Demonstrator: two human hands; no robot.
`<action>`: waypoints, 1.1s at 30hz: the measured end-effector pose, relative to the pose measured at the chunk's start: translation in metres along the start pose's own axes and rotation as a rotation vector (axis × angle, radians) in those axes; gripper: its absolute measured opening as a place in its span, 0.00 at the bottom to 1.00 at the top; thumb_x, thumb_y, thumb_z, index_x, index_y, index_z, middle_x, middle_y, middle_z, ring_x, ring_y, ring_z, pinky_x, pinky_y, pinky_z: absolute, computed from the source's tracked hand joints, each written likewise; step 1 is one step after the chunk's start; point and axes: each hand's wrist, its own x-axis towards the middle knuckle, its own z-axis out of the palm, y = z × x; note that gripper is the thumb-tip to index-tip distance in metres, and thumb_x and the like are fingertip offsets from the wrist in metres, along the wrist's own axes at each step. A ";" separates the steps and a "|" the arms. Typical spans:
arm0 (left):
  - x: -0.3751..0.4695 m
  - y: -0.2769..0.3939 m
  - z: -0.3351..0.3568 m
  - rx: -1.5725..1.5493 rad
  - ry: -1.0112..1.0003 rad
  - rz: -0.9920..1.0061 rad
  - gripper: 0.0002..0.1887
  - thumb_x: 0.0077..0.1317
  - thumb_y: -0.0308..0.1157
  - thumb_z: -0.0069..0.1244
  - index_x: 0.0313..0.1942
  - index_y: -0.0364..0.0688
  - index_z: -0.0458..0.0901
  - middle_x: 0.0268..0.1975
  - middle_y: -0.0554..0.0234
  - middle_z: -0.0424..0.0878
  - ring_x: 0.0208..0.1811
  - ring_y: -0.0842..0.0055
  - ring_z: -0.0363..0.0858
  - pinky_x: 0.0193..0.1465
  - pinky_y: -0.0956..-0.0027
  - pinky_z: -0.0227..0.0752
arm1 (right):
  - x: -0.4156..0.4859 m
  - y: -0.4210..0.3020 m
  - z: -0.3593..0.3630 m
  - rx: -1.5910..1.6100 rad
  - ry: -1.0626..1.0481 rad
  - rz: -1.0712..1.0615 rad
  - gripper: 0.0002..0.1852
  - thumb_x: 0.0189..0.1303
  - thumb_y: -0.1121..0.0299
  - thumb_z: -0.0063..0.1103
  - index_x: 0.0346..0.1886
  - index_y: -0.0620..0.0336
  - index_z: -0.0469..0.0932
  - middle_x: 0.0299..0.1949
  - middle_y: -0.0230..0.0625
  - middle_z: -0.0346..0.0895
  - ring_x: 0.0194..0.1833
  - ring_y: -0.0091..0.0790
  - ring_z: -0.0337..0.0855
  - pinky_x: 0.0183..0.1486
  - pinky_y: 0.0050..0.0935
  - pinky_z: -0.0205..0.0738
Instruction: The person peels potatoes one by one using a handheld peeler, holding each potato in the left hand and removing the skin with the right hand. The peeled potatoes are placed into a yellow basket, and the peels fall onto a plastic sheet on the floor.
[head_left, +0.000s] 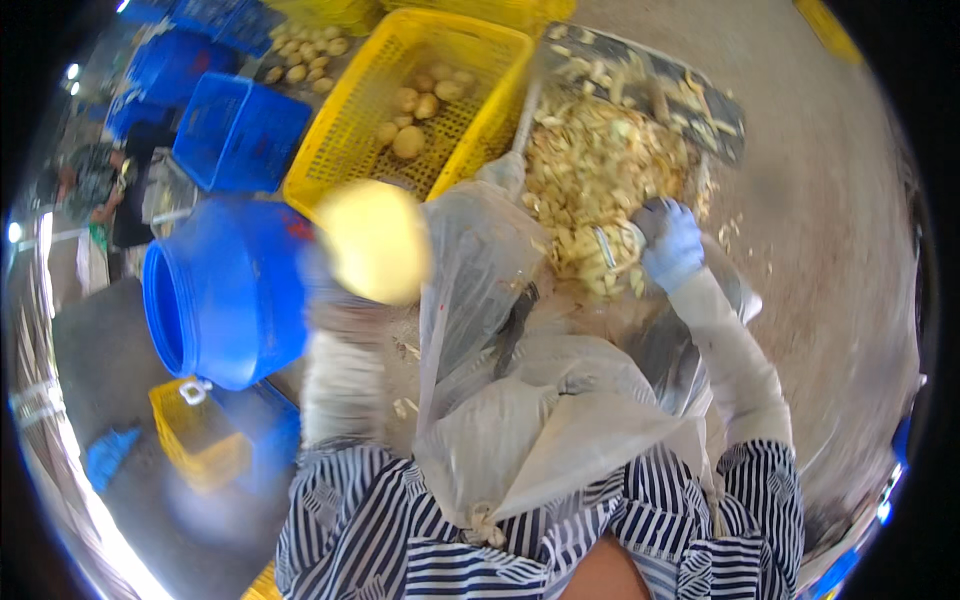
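Note:
My left hand, blurred by motion, holds a large peeled yellow root vegetable or fruit up near the yellow crate's lower corner. My right hand, in a bluish glove, is closed on the handle of a peeler, whose metal blade lies over a heap of pale peelings. The heap fills a container just beyond my lap. A clear plastic apron hangs from my neck and spreads over my front towards the heap. White sleeves cover both forearms.
A yellow perforated crate holds several round yellowish pieces; more lie on the floor beyond. At left are a blue barrel on its side, blue crates and a small yellow basket. Another person sits at the far left.

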 end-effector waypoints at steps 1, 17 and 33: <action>-0.007 0.044 -0.020 0.128 0.240 0.151 0.34 0.46 0.54 0.46 0.47 0.37 0.64 0.43 0.51 0.71 0.43 0.65 0.71 0.40 0.62 0.70 | -0.003 -0.002 -0.002 0.131 0.059 0.060 0.11 0.36 0.75 0.50 0.29 0.52 0.74 0.34 0.38 0.71 0.39 0.43 0.70 0.40 0.35 0.65; 0.068 0.106 -0.220 1.957 0.770 0.255 0.30 0.45 0.45 0.54 0.45 0.35 0.70 0.48 0.47 0.69 0.51 0.61 0.65 0.54 0.66 0.57 | 0.047 0.029 0.032 0.268 0.085 0.170 0.09 0.37 0.74 0.56 0.28 0.58 0.73 0.31 0.44 0.71 0.35 0.48 0.71 0.36 0.36 0.67; 0.211 -0.285 -0.397 1.706 0.355 -1.303 0.47 0.41 0.48 0.55 0.59 0.48 0.45 0.60 0.46 0.43 0.59 0.56 0.52 0.56 0.60 0.57 | 0.087 0.087 0.094 0.552 -0.333 0.392 0.15 0.53 0.72 0.38 0.46 0.64 0.65 0.40 0.46 0.67 0.41 0.44 0.69 0.45 0.33 0.63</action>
